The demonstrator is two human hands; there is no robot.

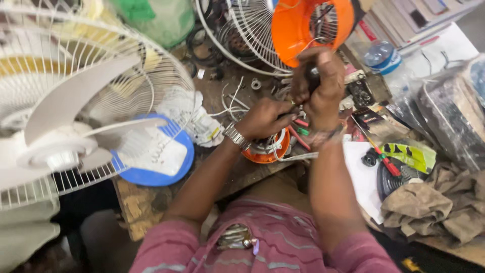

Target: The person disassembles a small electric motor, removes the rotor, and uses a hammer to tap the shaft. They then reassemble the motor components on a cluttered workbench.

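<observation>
Gripping a dark tool handle point(312, 77) upright, the right hand point(319, 86) is wrapped tight around it, fingers closed on the shaft. Just below that grip the left hand point(263, 119) presses down, fingertips together on the wires point(298, 126) and innards of a small orange motor housing point(266, 150), which rests on the worn wooden bench point(144, 202).

The housing looks like hard moulded plastic, light and rigid but likely to crack at the rim, so the outer rim seems the safest hold. Its thin, limp wires would snag or tear if tugged. The handle seems smooth, perhaps slippery.

Beyond the grip hangs an orange fan shell point(308, 23) with a wire guard point(247, 35); left of it stands a white fan point(76, 111); to the right lies crumpled cloth point(434, 207).
</observation>
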